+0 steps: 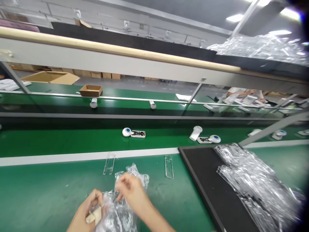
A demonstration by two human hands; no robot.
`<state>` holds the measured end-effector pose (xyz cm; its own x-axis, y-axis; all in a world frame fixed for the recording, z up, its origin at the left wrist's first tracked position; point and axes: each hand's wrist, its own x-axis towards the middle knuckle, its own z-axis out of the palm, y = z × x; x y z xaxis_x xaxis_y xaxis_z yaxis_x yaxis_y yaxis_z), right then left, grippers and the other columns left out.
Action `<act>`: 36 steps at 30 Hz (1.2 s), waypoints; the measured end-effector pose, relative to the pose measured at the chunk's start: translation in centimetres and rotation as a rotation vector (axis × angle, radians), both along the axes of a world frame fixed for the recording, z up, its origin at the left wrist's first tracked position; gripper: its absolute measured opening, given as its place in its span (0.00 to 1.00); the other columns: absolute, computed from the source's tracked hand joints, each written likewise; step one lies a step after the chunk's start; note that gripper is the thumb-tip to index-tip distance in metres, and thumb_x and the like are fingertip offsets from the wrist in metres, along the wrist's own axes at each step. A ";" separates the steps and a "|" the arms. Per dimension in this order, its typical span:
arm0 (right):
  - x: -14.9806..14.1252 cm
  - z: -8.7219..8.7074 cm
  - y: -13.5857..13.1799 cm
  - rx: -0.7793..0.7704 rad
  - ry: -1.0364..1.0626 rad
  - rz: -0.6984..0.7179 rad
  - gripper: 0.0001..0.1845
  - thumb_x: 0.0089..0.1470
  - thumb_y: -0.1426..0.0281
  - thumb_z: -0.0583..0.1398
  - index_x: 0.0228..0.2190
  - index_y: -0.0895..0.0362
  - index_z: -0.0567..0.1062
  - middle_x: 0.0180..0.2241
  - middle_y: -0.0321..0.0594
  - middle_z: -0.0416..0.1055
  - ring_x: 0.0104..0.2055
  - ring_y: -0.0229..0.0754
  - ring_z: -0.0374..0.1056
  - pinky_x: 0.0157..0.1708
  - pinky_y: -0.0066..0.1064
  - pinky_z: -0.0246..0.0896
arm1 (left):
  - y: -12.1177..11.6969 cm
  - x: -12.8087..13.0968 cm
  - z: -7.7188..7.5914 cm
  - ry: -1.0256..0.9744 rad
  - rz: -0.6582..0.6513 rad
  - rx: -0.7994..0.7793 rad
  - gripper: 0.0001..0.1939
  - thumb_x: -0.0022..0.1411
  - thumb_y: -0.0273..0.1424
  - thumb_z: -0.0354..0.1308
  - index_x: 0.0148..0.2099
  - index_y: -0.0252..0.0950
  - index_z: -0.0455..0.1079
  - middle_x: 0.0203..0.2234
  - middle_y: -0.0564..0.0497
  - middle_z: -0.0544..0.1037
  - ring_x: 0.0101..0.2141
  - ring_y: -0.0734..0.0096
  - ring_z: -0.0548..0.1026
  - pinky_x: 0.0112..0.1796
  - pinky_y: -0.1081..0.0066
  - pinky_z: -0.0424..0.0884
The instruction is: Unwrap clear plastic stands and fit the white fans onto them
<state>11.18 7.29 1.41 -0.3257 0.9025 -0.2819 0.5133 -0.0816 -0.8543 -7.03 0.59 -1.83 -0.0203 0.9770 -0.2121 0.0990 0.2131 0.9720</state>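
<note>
A crumpled clear plastic bag (118, 216) lies at the front of the green bench. My left hand (89, 211) is curled at the left side of the bag, gripping its film; one finger is wrapped in beige tape. Over the bag's upper part is my right hand (131, 191), slightly blurred, its thumb and fingers drawn together; what is between them is too small to tell. Beyond the hands, a clear plastic frame (109, 163) lies on the bench at left, and a similar clear frame (169, 167) lies at right.
To the right, a black tray (200, 170) bears a pile of clear plastic parts (258, 183). Behind a white edge strip (60, 158), a green belt carries a white device (138, 134) with its circuit board exposed and several others. A shelf rail (145, 54) crosses above. A co-worker's arms (246, 93) show far right.
</note>
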 end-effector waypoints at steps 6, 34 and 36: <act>4.6 -4.1 7.5 0.039 -0.425 -0.004 0.27 0.46 0.74 0.59 0.50 0.51 0.69 0.47 0.45 0.68 0.46 0.47 0.67 0.44 0.36 0.56 | 3.1 -0.5 -1.0 0.187 -0.191 -0.292 0.31 0.53 0.34 0.55 0.60 0.42 0.55 0.40 0.47 0.75 0.41 0.66 0.73 0.37 0.73 0.69; 14.7 5.2 0.7 0.447 -0.037 -0.240 0.05 0.55 0.69 0.53 0.28 0.53 0.67 0.40 0.41 0.71 0.44 0.42 0.67 0.42 0.33 0.61 | 6.9 -4.0 8.3 0.620 -0.100 0.087 0.16 0.55 0.46 0.51 0.33 0.38 0.67 0.33 0.53 0.75 0.32 0.68 0.71 0.33 0.74 0.65; 14.6 6.2 1.4 0.453 0.129 -0.389 0.05 0.53 0.67 0.55 0.27 0.54 0.67 0.34 0.40 0.72 0.38 0.41 0.69 0.38 0.31 0.62 | 7.1 -5.5 9.4 0.576 -0.019 0.059 0.18 0.52 0.48 0.55 0.32 0.38 0.67 0.43 0.53 0.74 0.38 0.65 0.71 0.37 0.71 0.66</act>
